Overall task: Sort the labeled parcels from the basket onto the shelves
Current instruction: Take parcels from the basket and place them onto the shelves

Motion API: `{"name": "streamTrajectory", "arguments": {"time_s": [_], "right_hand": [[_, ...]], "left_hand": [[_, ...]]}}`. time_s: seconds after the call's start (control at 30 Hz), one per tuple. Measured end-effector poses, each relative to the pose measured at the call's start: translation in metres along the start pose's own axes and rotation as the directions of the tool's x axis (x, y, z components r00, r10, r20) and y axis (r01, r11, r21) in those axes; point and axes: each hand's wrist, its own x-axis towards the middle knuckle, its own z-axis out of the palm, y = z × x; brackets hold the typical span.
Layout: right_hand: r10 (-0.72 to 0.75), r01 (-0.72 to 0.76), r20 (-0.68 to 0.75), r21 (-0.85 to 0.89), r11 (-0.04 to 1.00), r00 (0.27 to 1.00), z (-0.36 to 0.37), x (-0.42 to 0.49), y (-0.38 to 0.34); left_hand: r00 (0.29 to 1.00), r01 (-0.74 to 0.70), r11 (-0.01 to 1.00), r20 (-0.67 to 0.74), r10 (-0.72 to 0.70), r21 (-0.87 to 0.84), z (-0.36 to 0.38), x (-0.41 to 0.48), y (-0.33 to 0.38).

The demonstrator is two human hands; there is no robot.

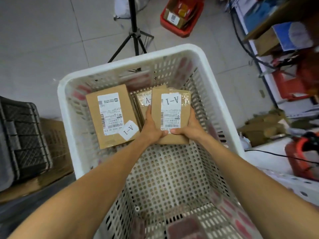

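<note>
Observation: the person leans over the white perforated basket [131, 63], both arms reaching down into it. The left hand [151, 129] and right hand [190, 128] grip the near end of one flat cardboard parcel [170, 109]. The thumbs press on its top face and the fingers curl along its long edges. Its label reads A-1. The parcel is inside the basket, tilted up at the far side and lying over a taped parcel [144, 100] whose label shows only "A-". A third parcel [110, 116], also marked A-1, lies flat just to the left, apart from both hands.

Step in hand: picking, I judge. The first parcel is secured but not yet out of the basket, and none appears sorted, so the task looks to be at an early stage.

Next requirement: lift the held parcel clear of the basket wall without dragging the one beneath it. Then carry it to the shelving [276, 17] at the right and find the A-1 position. No shelf markings are legible from here.
</note>
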Motion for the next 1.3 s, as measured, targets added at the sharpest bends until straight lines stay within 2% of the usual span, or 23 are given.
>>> {"name": "streamTrajectory", "arguments": {"time_s": [0.13,0.3,0.43,0.5,0.67,0.9,1.1,1.3], "right_hand": [[-0.002,0.003,-0.016,0.095,0.995,1.000,0.009,-0.017,0.002],[-0.045,0.049,-0.034,0.113,0.992,0.998,0.008,-0.062,-0.013],[-0.066,0.077,-0.088,0.123,0.989,0.994,0.000,-0.103,-0.038],[-0.096,0.109,-0.112,0.123,0.986,0.989,-0.002,-0.128,-0.051],[-0.277,0.286,-0.115,0.069,0.956,0.954,-0.012,-0.186,-0.072],[-0.495,0.497,-0.076,0.016,0.868,0.866,-0.040,-0.295,-0.081],[-0.531,0.531,-0.063,-0.016,0.847,0.845,-0.056,-0.372,-0.071],[-0.556,0.561,-0.121,0.007,0.828,0.822,-0.060,-0.442,-0.063]], "left_hand": [[0.999,-0.031,0.999,0.030,0.032,-0.022,-0.008,-0.015,-0.006],[0.990,-0.106,0.994,0.102,0.102,0.038,-0.028,-0.054,0.012],[0.976,-0.198,0.977,0.107,0.189,0.078,-0.041,-0.093,0.035],[0.966,-0.254,0.963,0.084,0.246,0.094,-0.044,-0.117,0.047],[0.933,-0.351,0.931,-0.049,0.357,0.097,-0.042,-0.187,0.068],[0.860,-0.469,0.877,-0.173,0.480,0.101,-0.019,-0.295,0.071],[0.828,-0.524,0.847,-0.183,0.530,0.085,0.004,-0.379,0.076],[0.791,-0.579,0.809,-0.171,0.587,0.098,0.019,-0.443,0.078]]}}
